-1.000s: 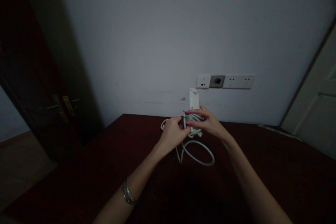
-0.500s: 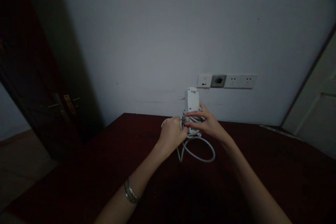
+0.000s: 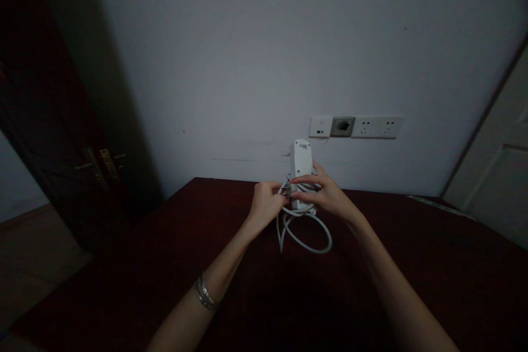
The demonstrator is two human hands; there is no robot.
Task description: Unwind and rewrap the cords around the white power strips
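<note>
A white power strip point(image 3: 301, 157) stands upright above the table, its grey-white cord point(image 3: 329, 242) wrapped round its lower part and hanging below in a loop. My right hand point(image 3: 330, 194) is closed round the strip from the right, with thumb and a finger on the cord's plug point(image 3: 289, 190) in front of it. From the left, my left hand point(image 3: 265, 202) pinches the cord close to the plug's prongs. Its fingertips are partly hidden, so the exact grip there is hard to see.
The dark red table point(image 3: 173, 242) reaches back to a pale wall. A row of wall sockets point(image 3: 367, 127) sits behind the strip on the right. A dark door with a brass handle point(image 3: 108, 160) stands at the left, a white door point(image 3: 503, 176) at the right.
My left hand has moved slightly left and turned, showing more of the plug's prongs. The hanging cord loop has shifted a little left. My right hand stays nearly in place.
</note>
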